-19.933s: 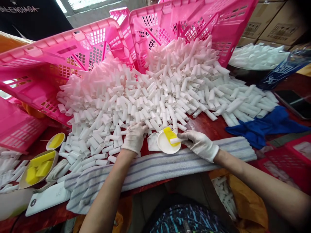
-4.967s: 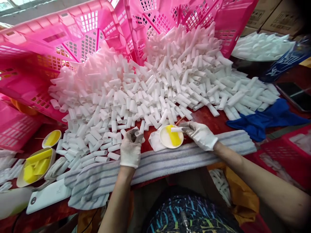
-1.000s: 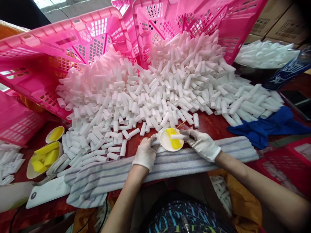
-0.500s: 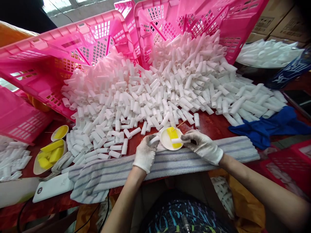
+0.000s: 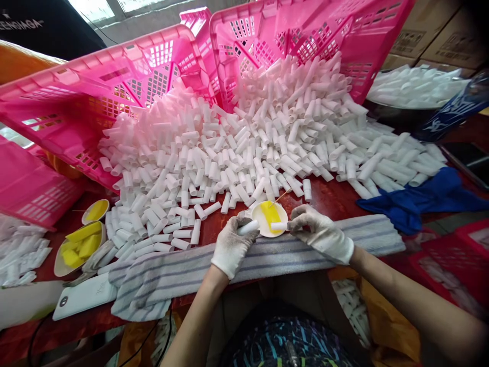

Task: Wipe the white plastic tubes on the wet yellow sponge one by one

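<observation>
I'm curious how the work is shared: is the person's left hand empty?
No: the gloved left hand holds a short white tube near the small round dish.

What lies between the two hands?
The head view shows a white dish with a yellow piece between the left hand and right hand, each holding a white tube.

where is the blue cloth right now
In the head view, the blue cloth lies at right, beside the white tubes and near the striped towel.
</observation>
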{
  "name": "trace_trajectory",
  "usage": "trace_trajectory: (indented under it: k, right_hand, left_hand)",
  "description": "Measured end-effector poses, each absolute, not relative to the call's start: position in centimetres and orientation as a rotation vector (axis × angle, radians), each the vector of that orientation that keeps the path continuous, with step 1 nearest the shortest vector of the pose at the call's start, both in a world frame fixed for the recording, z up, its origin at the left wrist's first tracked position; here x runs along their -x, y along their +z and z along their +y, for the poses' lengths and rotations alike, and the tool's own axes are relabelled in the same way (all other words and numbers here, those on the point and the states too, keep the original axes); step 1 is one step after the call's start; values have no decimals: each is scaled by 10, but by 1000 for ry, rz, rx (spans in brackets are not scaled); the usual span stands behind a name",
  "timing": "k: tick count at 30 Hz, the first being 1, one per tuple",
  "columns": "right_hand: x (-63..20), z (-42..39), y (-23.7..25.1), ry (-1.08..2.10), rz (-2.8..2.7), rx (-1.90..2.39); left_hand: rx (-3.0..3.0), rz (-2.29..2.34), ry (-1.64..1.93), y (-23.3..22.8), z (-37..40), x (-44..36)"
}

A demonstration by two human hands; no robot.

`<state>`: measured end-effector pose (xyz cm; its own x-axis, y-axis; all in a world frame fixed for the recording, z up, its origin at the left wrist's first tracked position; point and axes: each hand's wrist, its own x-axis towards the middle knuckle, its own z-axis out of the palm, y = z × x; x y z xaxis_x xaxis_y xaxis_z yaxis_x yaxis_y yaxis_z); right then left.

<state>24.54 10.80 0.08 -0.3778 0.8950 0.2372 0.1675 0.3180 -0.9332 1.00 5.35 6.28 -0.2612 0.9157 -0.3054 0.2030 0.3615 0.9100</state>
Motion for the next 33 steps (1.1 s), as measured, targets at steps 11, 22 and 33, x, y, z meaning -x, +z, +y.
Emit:
trace_trajectory:
  k: [11, 22, 33]
  right_hand:
    - [-233, 86, 48, 1311, -1436, 1239]
    - [-235, 35, 67, 236, -1874, 1399]
    - [-266, 20, 53, 227, -1797, 1440]
  left_hand:
    - [-1038, 1370, 887, 71, 37, -36]
    - [-1430, 1525, 868, 53, 22, -98]
    - [-1332, 1495, 664, 56, 20, -129]
